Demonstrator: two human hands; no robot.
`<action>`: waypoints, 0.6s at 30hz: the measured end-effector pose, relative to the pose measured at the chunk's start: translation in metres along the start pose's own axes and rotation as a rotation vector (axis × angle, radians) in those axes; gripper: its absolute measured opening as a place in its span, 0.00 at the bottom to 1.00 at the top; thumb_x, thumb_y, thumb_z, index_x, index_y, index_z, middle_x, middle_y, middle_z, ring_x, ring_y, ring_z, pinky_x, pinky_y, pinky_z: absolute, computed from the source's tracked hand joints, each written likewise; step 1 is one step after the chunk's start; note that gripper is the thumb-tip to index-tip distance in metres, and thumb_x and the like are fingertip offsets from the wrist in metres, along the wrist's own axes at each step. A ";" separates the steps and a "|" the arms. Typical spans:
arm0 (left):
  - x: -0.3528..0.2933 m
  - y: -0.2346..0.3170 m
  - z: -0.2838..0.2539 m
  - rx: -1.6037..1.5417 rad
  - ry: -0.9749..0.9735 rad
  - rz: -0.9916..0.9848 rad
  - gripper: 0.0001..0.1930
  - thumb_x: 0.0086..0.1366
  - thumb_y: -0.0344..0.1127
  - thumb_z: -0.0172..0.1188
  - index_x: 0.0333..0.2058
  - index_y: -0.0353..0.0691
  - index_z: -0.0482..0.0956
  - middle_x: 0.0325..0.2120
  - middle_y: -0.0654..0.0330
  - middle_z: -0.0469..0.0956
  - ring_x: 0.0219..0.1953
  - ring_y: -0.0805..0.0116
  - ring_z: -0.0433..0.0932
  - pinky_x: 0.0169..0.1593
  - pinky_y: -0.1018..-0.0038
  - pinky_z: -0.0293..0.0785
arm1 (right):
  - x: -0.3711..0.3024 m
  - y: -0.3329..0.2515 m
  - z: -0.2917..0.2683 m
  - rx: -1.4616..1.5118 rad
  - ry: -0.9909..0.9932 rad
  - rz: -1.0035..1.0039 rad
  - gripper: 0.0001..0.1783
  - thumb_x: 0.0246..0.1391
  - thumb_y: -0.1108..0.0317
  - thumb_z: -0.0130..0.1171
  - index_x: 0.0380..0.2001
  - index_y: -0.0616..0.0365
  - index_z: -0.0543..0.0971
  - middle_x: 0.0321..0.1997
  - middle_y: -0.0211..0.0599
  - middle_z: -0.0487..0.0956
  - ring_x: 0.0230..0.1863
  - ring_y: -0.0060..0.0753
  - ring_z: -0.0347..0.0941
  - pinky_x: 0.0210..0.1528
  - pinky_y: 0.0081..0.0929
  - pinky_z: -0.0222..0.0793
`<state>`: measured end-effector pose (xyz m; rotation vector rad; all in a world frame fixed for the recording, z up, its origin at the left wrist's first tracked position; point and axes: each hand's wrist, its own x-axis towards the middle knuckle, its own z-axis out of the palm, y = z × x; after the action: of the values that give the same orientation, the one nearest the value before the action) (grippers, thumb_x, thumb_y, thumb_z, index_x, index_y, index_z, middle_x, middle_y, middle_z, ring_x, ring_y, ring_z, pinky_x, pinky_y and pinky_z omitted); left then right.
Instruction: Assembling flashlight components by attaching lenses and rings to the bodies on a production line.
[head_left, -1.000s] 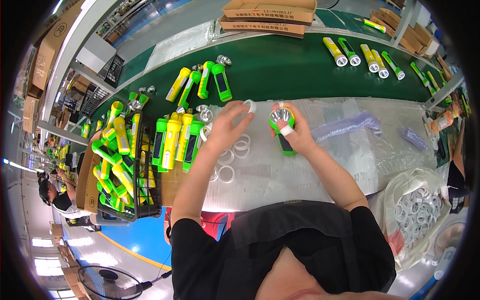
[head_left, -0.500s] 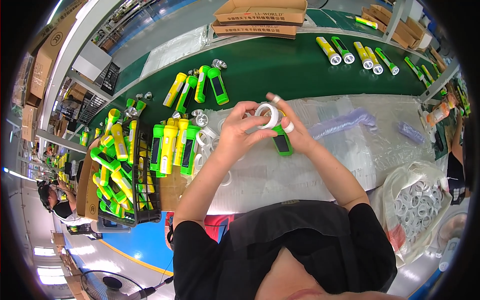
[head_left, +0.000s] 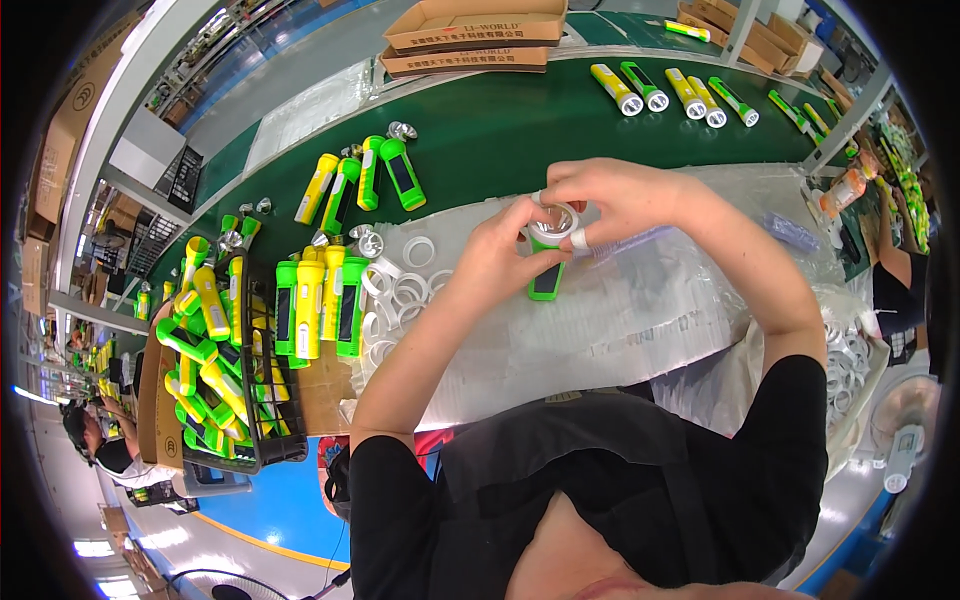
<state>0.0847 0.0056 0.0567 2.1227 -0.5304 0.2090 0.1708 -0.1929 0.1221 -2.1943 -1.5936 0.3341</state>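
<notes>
A green flashlight (head_left: 544, 287) with a dark panel stands tilted between my hands over the wrap-covered bench, its lens end up. A white ring (head_left: 551, 239) sits around its head, and the shiny reflector shows inside. My left hand (head_left: 497, 252) is closed around the left side of the head, thumb below the ring. My right hand (head_left: 612, 196) reaches over from the right, its curled fingers and thumb pinching the ring's edge. White bands wrap some of its fingers. Loose white rings (head_left: 381, 312) lie scattered left of my left forearm.
A black crate (head_left: 262, 448) at left is heaped with yellow and green flashlights. Several flashlights (head_left: 309, 308) stand beside it, others (head_left: 317, 190) lie beyond. Flashlights (head_left: 617, 92) rest at the far right. Cardboard trays (head_left: 470, 60) are stacked behind; a white bag (head_left: 868, 400) of rings hangs right.
The white ring has gone from my left fingers onto the flashlight's head. My right hand has swung over the top to grip it, elbow raised outward. The view has shifted slightly.
</notes>
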 end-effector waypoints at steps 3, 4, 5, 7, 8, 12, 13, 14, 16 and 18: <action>0.003 -0.001 0.007 -0.079 0.051 0.036 0.20 0.49 0.35 0.75 0.37 0.41 0.73 0.36 0.61 0.81 0.36 0.65 0.79 0.39 0.72 0.74 | 0.004 -0.001 -0.006 0.000 -0.037 0.051 0.22 0.43 0.58 0.69 0.37 0.62 0.77 0.32 0.40 0.74 0.33 0.40 0.74 0.34 0.35 0.69; 0.003 -0.002 0.006 -0.056 0.056 0.057 0.20 0.49 0.34 0.75 0.37 0.41 0.73 0.35 0.60 0.81 0.35 0.65 0.79 0.39 0.72 0.75 | 0.006 -0.001 -0.005 -0.031 -0.066 0.081 0.24 0.43 0.53 0.69 0.34 0.63 0.78 0.30 0.42 0.76 0.32 0.42 0.75 0.33 0.37 0.70; 0.003 -0.002 0.006 -0.033 0.061 0.078 0.20 0.49 0.34 0.75 0.37 0.41 0.73 0.35 0.60 0.81 0.35 0.65 0.79 0.39 0.72 0.75 | 0.006 -0.003 -0.003 -0.029 -0.063 0.089 0.24 0.43 0.53 0.69 0.34 0.63 0.78 0.30 0.42 0.76 0.32 0.42 0.75 0.33 0.37 0.70; 0.004 -0.006 0.009 -0.023 0.060 0.077 0.20 0.49 0.35 0.75 0.37 0.41 0.72 0.36 0.61 0.81 0.36 0.63 0.80 0.38 0.71 0.75 | 0.006 -0.008 0.004 -0.055 0.016 0.292 0.27 0.40 0.52 0.71 0.32 0.66 0.76 0.26 0.44 0.76 0.30 0.43 0.75 0.30 0.37 0.70; 0.005 -0.009 0.011 -0.009 0.067 0.072 0.20 0.49 0.36 0.75 0.37 0.42 0.72 0.36 0.61 0.80 0.37 0.61 0.80 0.37 0.69 0.75 | 0.008 -0.009 0.010 -0.058 0.017 0.298 0.27 0.40 0.52 0.71 0.32 0.66 0.76 0.26 0.44 0.76 0.30 0.43 0.75 0.30 0.37 0.70; 0.006 -0.012 0.016 -0.048 0.114 0.101 0.21 0.48 0.34 0.76 0.36 0.41 0.72 0.35 0.60 0.80 0.36 0.61 0.80 0.37 0.68 0.76 | 0.011 -0.019 0.010 -0.204 0.092 0.524 0.31 0.39 0.46 0.71 0.31 0.67 0.76 0.26 0.48 0.78 0.31 0.47 0.77 0.31 0.41 0.71; 0.006 -0.012 0.016 -0.060 0.126 0.098 0.21 0.47 0.33 0.76 0.36 0.41 0.72 0.35 0.59 0.80 0.36 0.61 0.80 0.36 0.68 0.76 | 0.012 -0.021 0.005 -0.213 0.053 0.534 0.32 0.39 0.44 0.70 0.30 0.66 0.76 0.26 0.48 0.79 0.32 0.48 0.78 0.31 0.41 0.71; 0.008 -0.010 0.018 -0.078 0.132 0.104 0.21 0.46 0.33 0.76 0.36 0.41 0.72 0.35 0.58 0.80 0.35 0.60 0.80 0.36 0.67 0.76 | 0.010 -0.005 0.011 -0.216 0.059 0.544 0.32 0.39 0.44 0.70 0.30 0.66 0.76 0.26 0.48 0.79 0.32 0.48 0.78 0.31 0.41 0.71; 0.008 -0.008 0.019 -0.052 0.132 0.130 0.21 0.46 0.33 0.76 0.36 0.41 0.72 0.35 0.59 0.80 0.35 0.60 0.80 0.36 0.68 0.76 | 0.007 0.040 0.032 -0.110 0.448 -0.273 0.34 0.41 0.40 0.67 0.32 0.66 0.76 0.33 0.49 0.80 0.36 0.47 0.78 0.35 0.39 0.72; 0.002 -0.011 0.016 -0.016 0.156 0.129 0.21 0.47 0.33 0.76 0.36 0.41 0.72 0.35 0.59 0.80 0.35 0.60 0.80 0.36 0.68 0.76 | 0.011 -0.019 0.005 0.117 -0.001 0.132 0.31 0.46 0.45 0.66 0.38 0.65 0.76 0.42 0.48 0.78 0.42 0.46 0.77 0.40 0.37 0.73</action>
<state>0.0905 -0.0024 0.0399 2.0376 -0.5744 0.4383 0.1560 -0.1764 0.1264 -2.2141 -1.3954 0.4553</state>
